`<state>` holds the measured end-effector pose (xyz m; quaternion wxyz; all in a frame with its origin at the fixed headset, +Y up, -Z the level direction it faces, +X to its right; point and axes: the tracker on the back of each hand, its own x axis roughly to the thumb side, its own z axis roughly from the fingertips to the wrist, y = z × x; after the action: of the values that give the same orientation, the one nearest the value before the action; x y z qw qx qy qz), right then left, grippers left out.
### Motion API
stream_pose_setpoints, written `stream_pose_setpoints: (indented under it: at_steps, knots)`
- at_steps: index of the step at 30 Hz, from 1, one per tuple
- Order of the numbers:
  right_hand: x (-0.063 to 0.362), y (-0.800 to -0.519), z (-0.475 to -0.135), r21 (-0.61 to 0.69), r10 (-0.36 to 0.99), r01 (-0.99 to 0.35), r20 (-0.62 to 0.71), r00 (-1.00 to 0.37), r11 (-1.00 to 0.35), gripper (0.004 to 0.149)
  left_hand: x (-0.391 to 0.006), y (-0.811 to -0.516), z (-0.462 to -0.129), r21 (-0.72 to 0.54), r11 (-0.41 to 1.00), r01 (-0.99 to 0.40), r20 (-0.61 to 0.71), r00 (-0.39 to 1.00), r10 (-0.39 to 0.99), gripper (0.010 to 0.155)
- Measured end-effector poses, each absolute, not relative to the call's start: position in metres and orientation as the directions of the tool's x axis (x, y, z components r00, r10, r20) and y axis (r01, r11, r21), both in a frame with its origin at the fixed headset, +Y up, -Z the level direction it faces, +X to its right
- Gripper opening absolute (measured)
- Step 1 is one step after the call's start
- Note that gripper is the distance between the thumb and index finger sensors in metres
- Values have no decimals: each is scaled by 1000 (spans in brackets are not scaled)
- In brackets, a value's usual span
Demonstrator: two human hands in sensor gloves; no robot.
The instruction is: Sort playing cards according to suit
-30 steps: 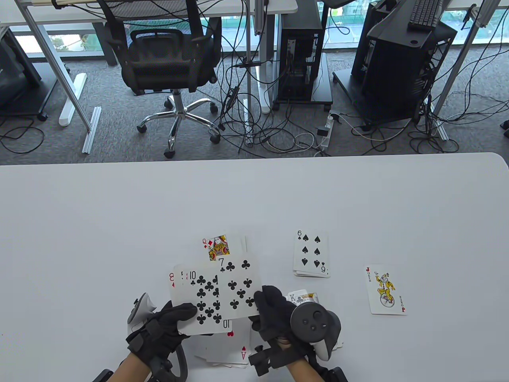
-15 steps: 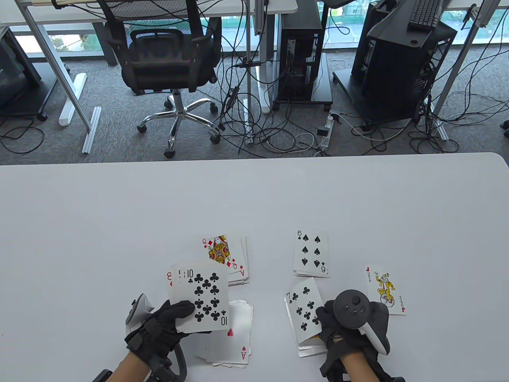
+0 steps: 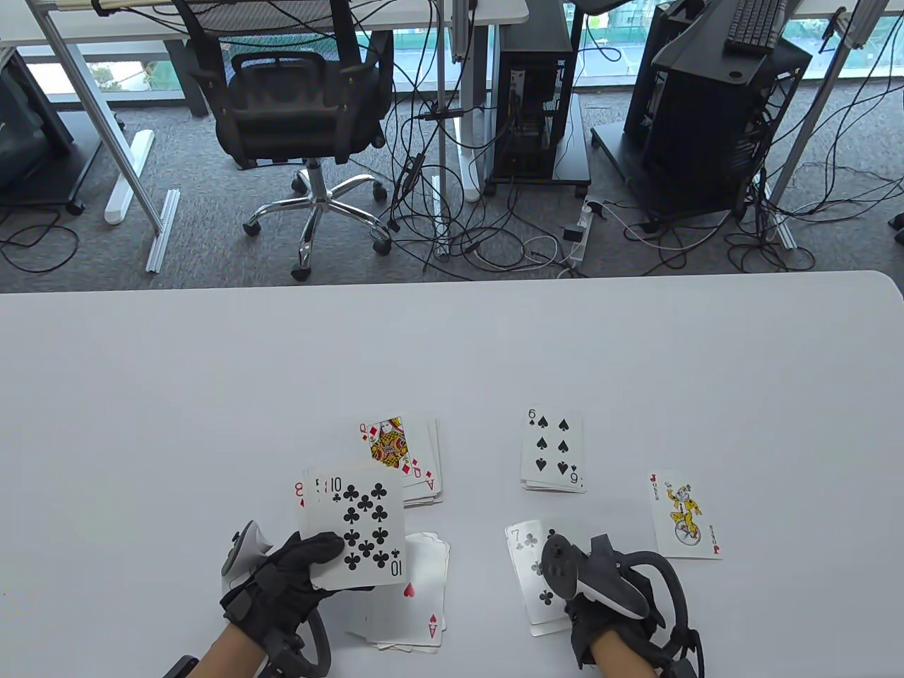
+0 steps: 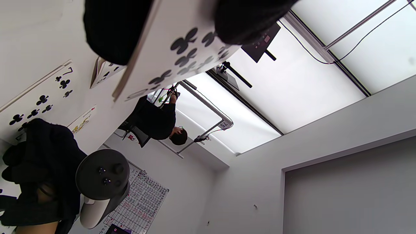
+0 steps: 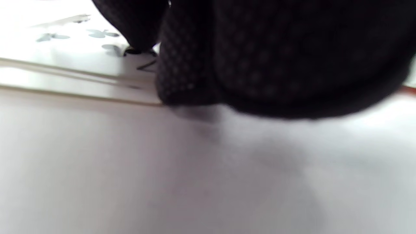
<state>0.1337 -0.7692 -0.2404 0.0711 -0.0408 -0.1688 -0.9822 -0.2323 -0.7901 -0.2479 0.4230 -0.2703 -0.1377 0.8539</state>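
My left hand (image 3: pixel 318 561) grips a fan of cards with the 10 of clubs (image 3: pixel 361 528) on top, held above the table (image 3: pixel 212 388); in the left wrist view its fingers (image 4: pixel 113 29) clamp that 10 of clubs (image 4: pixel 182 55). My right hand (image 3: pixel 575 600) lies at the near right on the 7 of clubs (image 3: pixel 528 558), which sits flat on a small pile. In the right wrist view one finger (image 5: pixel 188 65) touches the table at the pile's edge and another sits on the 7 of clubs (image 5: pixel 71 48). The tracker hides the fingertips from above.
Face-up piles lie around: queen of diamonds (image 3: pixel 399 455), 6 of spades (image 3: pixel 553 452), ace of hearts (image 3: pixel 417 600) under the fan, and a single joker (image 3: pixel 685 514) at the right. Beyond the table's far edge are chairs, cables and computers.
My right hand took the 7 of clubs off the fan, carried it right and laid it flat on the near-right pile. The left hand and its fan stayed put.
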Motion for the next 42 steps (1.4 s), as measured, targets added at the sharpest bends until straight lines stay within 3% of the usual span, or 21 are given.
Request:
stream_pose_setpoints:
  at_steps: [4,7,12,14,20,25,28,34,39,42]
  knots:
    - [126,-751,-246,318,-174,189,73,-982,-929,55,-232,-790,-248,-465,-604,-647,-346,-494,797,56]
    - [106,-728,-248,134,-153,174,154,-976,-976,54,-232,-791,-248,-465,-604,-647,-349,-493,797,56]
    - [65,-701,-243,-60,216,-250,338,-916,-966,55,-232,-790,-248,-464,-602,-650,-351,-489,799,56]
    - [45,-697,-240,-72,319,-381,419,-850,-922,55,-232,-791,-248,-464,-601,-651,-349,-489,800,56]
    - [2,-697,-235,-10,512,-608,529,-677,-794,60,-233,-791,-248,-464,-598,-654,-347,-487,801,56]
    - [-18,-702,-235,53,585,-645,479,-654,-763,79,-233,-790,-248,-463,-600,-653,-342,-493,800,56]
    - [-17,-708,-237,8,594,-664,455,-663,-747,73,-233,-789,-249,-472,-594,-652,-332,-492,805,56]
    - [-9,-719,-244,123,810,-821,296,-506,-558,54,-232,-788,-248,-483,-596,-641,-339,-492,802,56]
    - [2,-717,-247,77,748,-772,322,-580,-631,47,-233,-789,-249,-485,-581,-654,-332,-476,814,55]
    - [17,-714,-251,62,778,-800,291,-557,-597,44,-232,-789,-249,-482,-592,-646,-332,-491,805,55]
